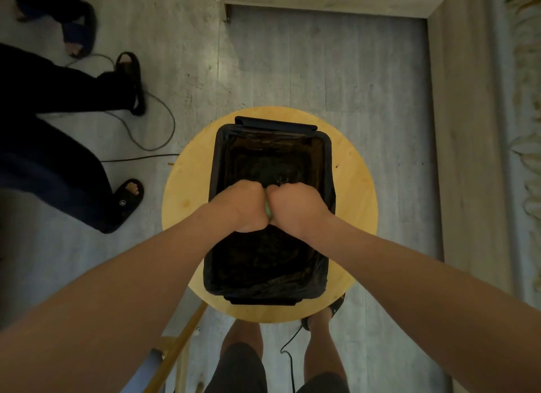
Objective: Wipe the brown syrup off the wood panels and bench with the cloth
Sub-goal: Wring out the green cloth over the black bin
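Cloth (268,214) was just a green sliver between my fists: left hand (248,207) and right hand (296,207) had fingers clamped round it, over the bin (272,263) on the desk (355,193).

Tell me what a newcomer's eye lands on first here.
Two fists pressed together at centre: the left hand and right hand grip a green cloth, only a sliver showing between them. Below, a black bag-lined bin stands on a round wooden table, and sandalled feet stand at left.
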Motion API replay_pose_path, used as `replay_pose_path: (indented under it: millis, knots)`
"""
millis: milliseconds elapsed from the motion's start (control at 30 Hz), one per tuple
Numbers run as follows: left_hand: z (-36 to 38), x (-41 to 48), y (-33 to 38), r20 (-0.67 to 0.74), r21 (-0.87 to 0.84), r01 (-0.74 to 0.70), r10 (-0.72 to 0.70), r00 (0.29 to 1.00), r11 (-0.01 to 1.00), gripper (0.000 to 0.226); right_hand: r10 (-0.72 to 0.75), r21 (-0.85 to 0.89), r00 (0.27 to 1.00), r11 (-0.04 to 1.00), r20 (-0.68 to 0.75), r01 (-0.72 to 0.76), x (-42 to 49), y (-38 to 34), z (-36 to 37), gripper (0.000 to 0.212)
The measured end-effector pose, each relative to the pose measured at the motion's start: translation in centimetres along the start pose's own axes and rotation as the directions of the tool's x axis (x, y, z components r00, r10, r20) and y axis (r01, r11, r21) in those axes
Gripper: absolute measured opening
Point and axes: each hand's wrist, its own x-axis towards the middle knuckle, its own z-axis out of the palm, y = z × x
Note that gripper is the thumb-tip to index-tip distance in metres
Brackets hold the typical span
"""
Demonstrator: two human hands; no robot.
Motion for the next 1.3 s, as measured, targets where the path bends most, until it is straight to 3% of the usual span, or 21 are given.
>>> replay_pose_path:
  millis: [67, 167, 233, 300, 433, 500, 600, 700, 767, 800, 867, 967, 1033, 1133, 1300]
  knots:
    - [-0.7, 0.3, 0.4, 0.092, -0.01, 0.003, -0.002, 0.996, 1.0, 0.028, -0.015, -0.099, 0.997, 0.995, -0.07, 0.008, -0.2, 0.0, 0.6, 0.015]
    - [-1.0, 0.4, 0.6, 0.152, -0.18, 0.062, -0.034, 0.988, 0.982, 0.03, -0.015, -0.176, 0.985, 0.984, -0.173, -0.016, -0.4, 0.2, 1.1, 0.022]
    - [-0.4, 0.0, 0.3, 0.108, -0.352, 0.086, -0.051, 0.993, 0.932, 0.023, 0.023, -0.079, 0.998, 0.997, -0.051, -0.027, -0.2, 0.6, 0.4, 0.017]
    - [-0.1, -0.9, 0.0, 0.032, -0.456, 0.056, -0.047, 0.998, 0.888, 0.022, 0.067, 0.142, 0.978, 0.985, 0.199, -0.097, 0.2, 1.2, -0.9, 0.018]
    - [-0.6, -3.6, -0.5, -0.193, -0.485, -0.157, 0.07, 0.979, 0.86, 0.087, 0.126, 0.355, 0.828, 0.86, 0.546, -0.366, 0.9, 2.9, -3.3, 0.017]
    - [-0.5, -4.7, -0.4, -0.279, -0.493, -0.261, 0.133, 0.951, 0.83, 0.096, 0.14, 0.427, 0.727, 0.729, 0.672, -0.535, 1.0, 3.3, -4.5, 0.019]
    - [0.1, -4.8, 0.1, -0.372, -0.313, -0.363, 0.239, 0.897, 0.877, 0.1, 0.029, 0.448, 0.567, 0.579, 0.823, -0.681, 1.1, 3.6, -5.7, 0.018]
    - [0.0, -4.4, 0.8, -0.428, -0.137, -0.391, 0.302, 0.852, 0.91, 0.106, -0.114, 0.408, 0.426, 0.582, 0.897, -0.703, 1.0, 3.4, -6.0, 0.022]
    - [-0.2, -4.1, 1.4, -0.393, -0.09, -0.337, 0.277, 0.877, 0.937, 0.11, -0.149, 0.397, 0.39, 0.602, 0.909, -0.693, 0.8, 2.9, -6.0, 0.027]
    - [-0.4, -4.0, 1.7, -0.365, -0.057, -0.274, 0.235, 0.901, 0.96, 0.109, -0.137, 0.397, 0.402, 0.612, 0.905, -0.684, 0.7, 2.6, -5.9, 0.028]
    - [-0.8, -3.6, 1.9, -0.313, 0.059, -0.13, 0.142, 0.939, 0.99, 0.089, -0.05, 0.403, 0.496, 0.655, 0.867, -0.639, 0.5, 1.9, -5.6, 0.029]
    - [-1.6, -3.4, 1.7, -0.319, 0.243, 0.003, 0.077, 0.945, 0.97, 0.02, 0.089, 0.397, 0.725, 0.787, 0.683, -0.471, 0.2, 0.6, -4.7, 0.028]
    - [-1.8, -3.4, 1.2, -0.301, 0.244, 0.019, 0.057, 0.952, 0.97, 0.02, 0.12, 0.375, 0.847, 0.858, 0.517, -0.35, -0.2, -0.4, -3.9, 0.027]
    - [-2.0, -3.1, 1.0, -0.253, 0.173, 0.011, 0.033, 0.967, 0.985, 0.029, 0.141, 0.199, 0.962, 0.962, 0.234, -0.189, -0.7, -1.2, -3.1, 0.025]
    - [-1.7, -2.6, 1.1, -0.133, -0.021, 0.085, -0.087, 0.987, 0.996, 0.016, -0.025, -0.124, 0.994, 0.992, -0.107, 0.011, -0.9, -0.8, -1.4, 0.017]
